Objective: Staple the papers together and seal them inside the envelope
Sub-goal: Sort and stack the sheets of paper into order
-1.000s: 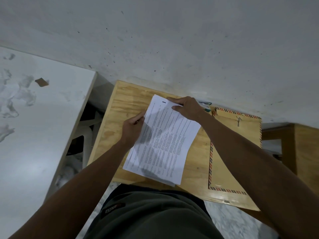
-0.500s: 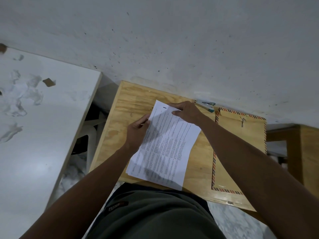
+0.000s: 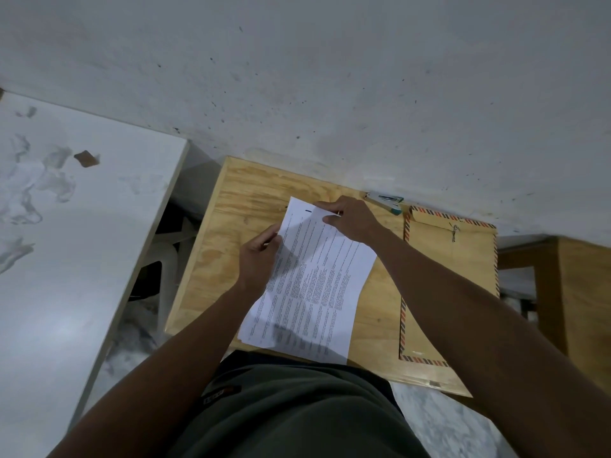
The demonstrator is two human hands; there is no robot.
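Papers point(image 3: 314, 285), a thin printed sheaf, lie slantwise on the plywood table point(image 3: 211, 259), the near edge overhanging toward the person's lap. Left hand point(image 3: 259, 259) pinches the sheaf's left margin, thumb on top and fingers curled beneath. Right hand point(image 3: 350, 219) grips the far top corner, fingertips bent onto the sheet. Both grasps are closed on paper; neither hand is free.

Stapler point(image 3: 385, 203) rests at the table's far edge against the wall, just beyond the right hand and not touched. Envelope point(image 3: 449, 292), brown with a striped border and a string clasp near its top, lies flat to the right of the sheaf, apart from it.

Handling, as a judgement: the sheets look light, limp and smooth, so they will likely slide over one another and fan out unless squared and pinched near an edge. A corner hold bends them easily; a pinch along the margin close to the corner to be stapled should keep the edges aligned. No staple can be made out from here. The stapler looks rigid and small, best taken around its body. The envelope appears stiffer than the sheets, yet will flex; its mouth would need holding open at the clasp end while the sheaf goes in.
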